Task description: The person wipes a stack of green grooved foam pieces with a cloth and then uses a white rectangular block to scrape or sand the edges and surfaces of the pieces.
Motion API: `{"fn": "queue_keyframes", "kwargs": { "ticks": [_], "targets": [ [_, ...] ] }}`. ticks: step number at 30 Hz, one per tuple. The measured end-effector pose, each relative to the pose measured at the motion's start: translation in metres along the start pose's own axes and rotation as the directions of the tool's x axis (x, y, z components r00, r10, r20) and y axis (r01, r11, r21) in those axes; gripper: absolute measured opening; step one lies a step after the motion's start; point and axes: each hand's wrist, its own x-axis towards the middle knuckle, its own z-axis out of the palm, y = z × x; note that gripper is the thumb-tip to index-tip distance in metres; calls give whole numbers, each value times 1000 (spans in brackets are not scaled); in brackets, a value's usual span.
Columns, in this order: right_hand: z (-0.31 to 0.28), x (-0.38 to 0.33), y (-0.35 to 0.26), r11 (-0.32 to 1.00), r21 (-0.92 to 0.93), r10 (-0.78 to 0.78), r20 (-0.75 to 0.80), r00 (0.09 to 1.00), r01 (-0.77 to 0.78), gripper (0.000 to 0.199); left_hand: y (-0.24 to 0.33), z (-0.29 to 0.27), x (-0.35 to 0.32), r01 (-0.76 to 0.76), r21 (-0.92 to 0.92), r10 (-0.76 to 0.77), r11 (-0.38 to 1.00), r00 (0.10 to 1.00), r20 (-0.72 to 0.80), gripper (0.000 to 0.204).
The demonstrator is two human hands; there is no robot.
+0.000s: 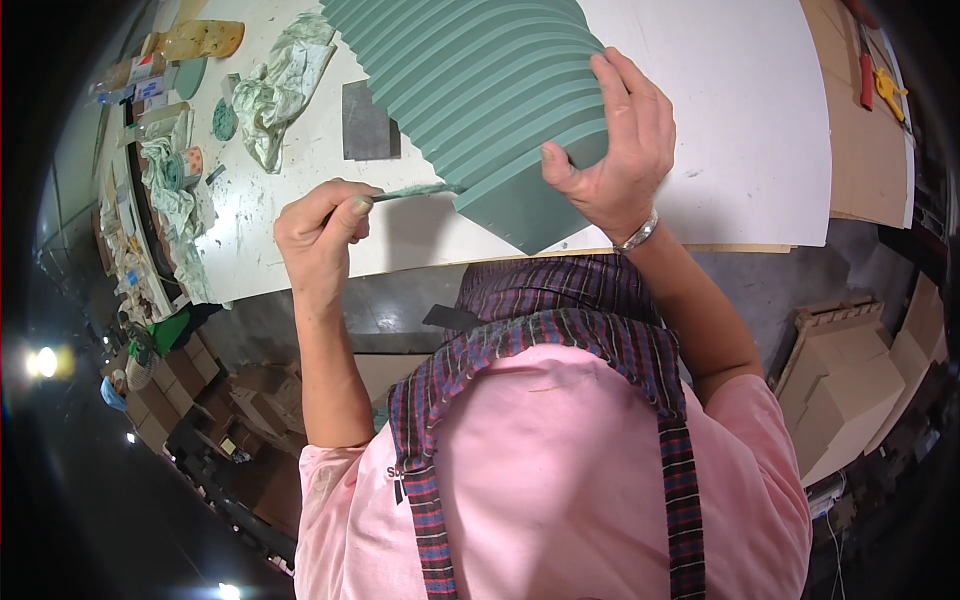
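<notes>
A fanned stack of green boards (480,80) lies on the white table (740,120), each board stepped back from the one below. My right hand (615,145) presses on the stack's near right corner, thumb hooked under the edge. My left hand (322,228) pinches a thin tool smeared with green paint (415,190). Its tip touches the near left edge of the lowest boards.
Paint-stained rags (280,85) and a grey square plate (368,125) lie left of the stack. Jars, lids and tape rolls (160,120) crowd the table's left end. A red-handled tool and a yellow one (878,85) rest on cardboard at right. Cardboard boxes (850,380) stand on the floor.
</notes>
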Motion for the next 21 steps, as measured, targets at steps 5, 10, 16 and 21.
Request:
{"fn": "queue_keyframes", "kwargs": {
  "ticks": [5, 10, 16, 21],
  "targets": [
    [1, 1, 0, 1000, 12, 10, 9, 1000, -10, 75, -3, 0, 3, -26, 4, 26, 1000, 1000, -10, 9],
    [0, 0, 1, 1000, 19, 6, 11, 1000, -7, 75, -3, 4, 6, -43, 29, 42, 999, 998, 44, 9],
    [0, -3, 2, 1000, 7, 7, 12, 1000, -7, 76, -5, 4, 7, -37, 13, 37, 999, 998, 41, 9],
    [0, 0, 1, 1000, 12, -1, 5, 1000, 1, 75, -4, 4, 9, -43, -9, 43, 999, 999, -21, 11]
  ]
}}
